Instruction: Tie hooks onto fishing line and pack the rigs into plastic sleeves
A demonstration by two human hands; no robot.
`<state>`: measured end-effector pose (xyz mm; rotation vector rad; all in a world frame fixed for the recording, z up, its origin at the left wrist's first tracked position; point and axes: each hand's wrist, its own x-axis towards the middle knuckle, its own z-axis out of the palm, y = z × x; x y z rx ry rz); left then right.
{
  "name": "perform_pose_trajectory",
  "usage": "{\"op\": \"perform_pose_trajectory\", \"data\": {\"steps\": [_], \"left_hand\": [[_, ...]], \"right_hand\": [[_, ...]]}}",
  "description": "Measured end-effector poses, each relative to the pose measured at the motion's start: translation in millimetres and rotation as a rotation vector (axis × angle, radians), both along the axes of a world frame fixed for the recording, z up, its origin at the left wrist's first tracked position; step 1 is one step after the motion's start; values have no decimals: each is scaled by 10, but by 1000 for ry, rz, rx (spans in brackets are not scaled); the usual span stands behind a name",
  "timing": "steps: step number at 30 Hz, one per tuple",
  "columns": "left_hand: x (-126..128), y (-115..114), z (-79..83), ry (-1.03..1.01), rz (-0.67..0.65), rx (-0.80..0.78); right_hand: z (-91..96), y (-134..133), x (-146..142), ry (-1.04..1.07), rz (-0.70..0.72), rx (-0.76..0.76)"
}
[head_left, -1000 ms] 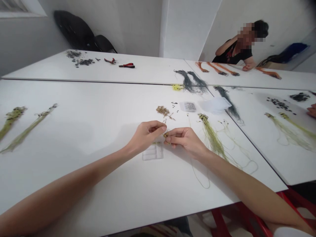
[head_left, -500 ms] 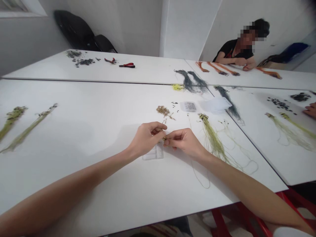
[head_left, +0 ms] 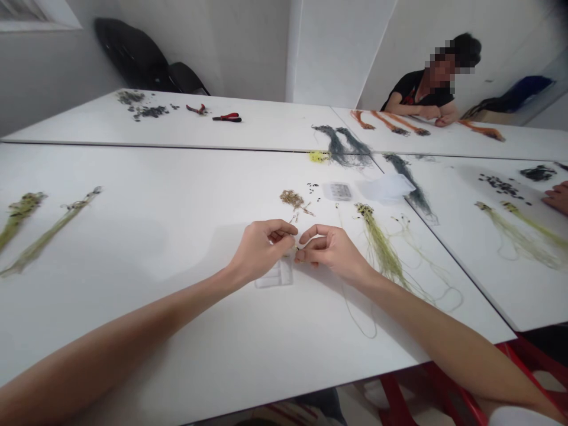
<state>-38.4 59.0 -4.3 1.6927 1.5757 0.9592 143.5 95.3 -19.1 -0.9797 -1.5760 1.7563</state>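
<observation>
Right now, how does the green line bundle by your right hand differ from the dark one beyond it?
The yellow-green line bundle is pale, while the dark grey bundle is far darker. The yellow-green bundle lies on the near table top beside the right hand; the dark grey bundle lies further off, on the neighbouring table top. The yellow-green bundle shows dark beads at its upper end; the dark grey bundle shows none that can be made out. Both are long, loose hanks of fine line lying slanted on white.

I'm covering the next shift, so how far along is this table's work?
Seemingly done: the green line bundles laid out straight. In hand: a tiny fitting pinched by the left hand, the right hand beside it. Still loose: the tan heap and black beads.
</observation>
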Motion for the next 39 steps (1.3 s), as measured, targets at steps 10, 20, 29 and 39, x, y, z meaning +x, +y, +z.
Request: {"op": "perform_pose_trajectory", "data": {"steps": [10,20,29,39], "left_hand": [[-240,126,174,390,-588,400],[-235,90,263,460,-697,380],[-218,79,230,427,-677,228],[-245,-147,143,530,-417,213]], "right_hand": [[51,133,76,214,156,-213],[23,152,80,166,250,-271],[51,131,75,62,277,-125],[10,-101,-34,-29,155,370]]}}
